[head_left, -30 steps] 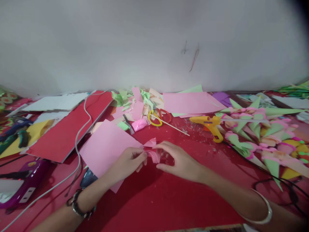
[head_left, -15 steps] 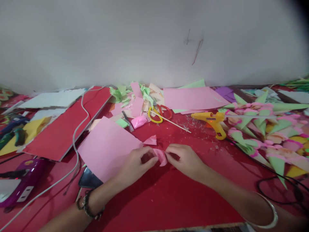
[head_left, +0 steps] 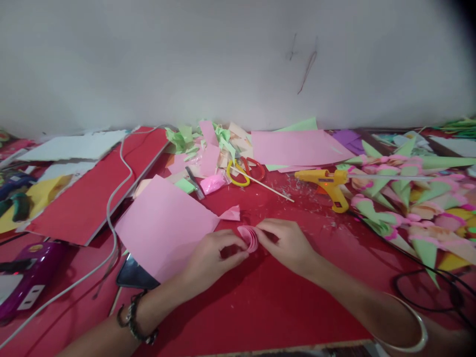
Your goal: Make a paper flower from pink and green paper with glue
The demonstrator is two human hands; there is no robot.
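Between my two hands is a small pink folded paper piece (head_left: 250, 239), its curved layers fanned and facing up. My left hand (head_left: 219, 253) pinches its left side between thumb and fingers. On the other side, my right hand (head_left: 284, 243) grips its right edge with the fingertips. Both hands hover just above the red tabletop (head_left: 260, 307). A large pink paper sheet (head_left: 167, 223) lies beside my left hand, partly over a dark phone (head_left: 136, 273). A small pink paper scrap (head_left: 231, 213) rests just beyond my left fingers.
A yellow glue gun (head_left: 329, 184) stands at right, near a pile of pink and green paper flowers (head_left: 416, 198). Scissors with yellow and red handles (head_left: 239, 173) and a thin stick lie by paper scraps. A white cable (head_left: 111, 208) and purple power strip (head_left: 37, 277) are left.
The pink paper piece has been turned and spread, so several curved layers now show. My fingers have shifted slightly on it, and the camera view has moved a little.
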